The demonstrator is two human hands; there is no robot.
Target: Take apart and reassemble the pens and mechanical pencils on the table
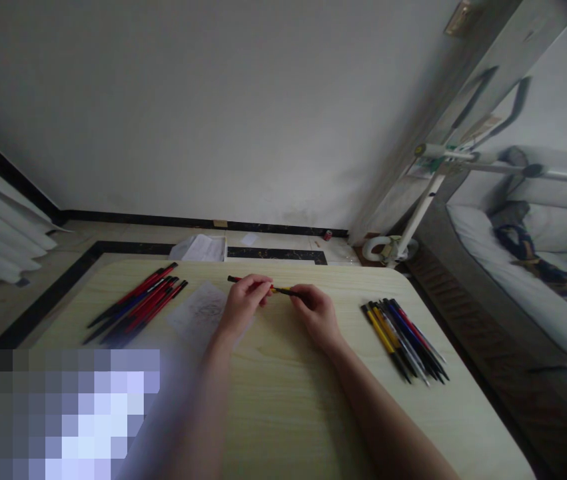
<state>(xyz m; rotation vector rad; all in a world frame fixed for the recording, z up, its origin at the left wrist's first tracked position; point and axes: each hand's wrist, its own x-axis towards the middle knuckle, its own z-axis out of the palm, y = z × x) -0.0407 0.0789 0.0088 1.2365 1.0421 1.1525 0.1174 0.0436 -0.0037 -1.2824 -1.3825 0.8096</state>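
Note:
My left hand (244, 303) is closed around a slim pen (282, 291), whose dark end pokes out to the left past the knuckles. Red and yellow parts show between the two hands, then a black section. That black section runs into the closed fingers of my right hand (317, 313). Whether this is one pen or two pieces meeting end to end, I cannot tell. Both hands are just above the far half of the wooden table (283, 400). Under and beside my left hand lies a sheet of paper (196, 310) with scribbles on it.
Several red and blue pens (148, 300) lie in a pile on the left of the table. On the right is a group of yellow, black, blue and white pens (388, 337). Beyond stand a white exercise frame (420, 213) and a sofa (483, 233).

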